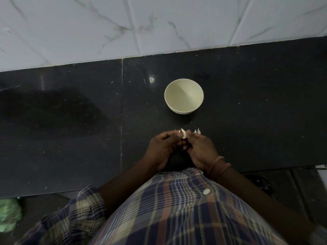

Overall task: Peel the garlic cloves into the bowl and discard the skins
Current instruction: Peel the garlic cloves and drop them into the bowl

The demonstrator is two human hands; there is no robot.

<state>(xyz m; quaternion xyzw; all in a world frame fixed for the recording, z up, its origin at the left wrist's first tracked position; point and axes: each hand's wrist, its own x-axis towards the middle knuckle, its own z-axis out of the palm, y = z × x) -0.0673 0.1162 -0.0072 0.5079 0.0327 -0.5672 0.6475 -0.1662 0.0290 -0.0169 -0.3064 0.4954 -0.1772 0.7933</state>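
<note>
A pale cream bowl (184,96) stands on the dark counter, with nothing visible inside it. Just in front of it, my left hand (163,147) and my right hand (200,149) meet and together pinch a white garlic clove (183,133) with loose skin sticking up from it. Two more small white cloves (197,131) lie on the counter right behind my right fingertips.
The black stone counter (70,121) runs across the view, with a vertical seam left of the hands and tiny white flecks scattered on it. A white marble-tiled wall (159,23) rises behind. Something green (8,214) lies on the floor at the lower left.
</note>
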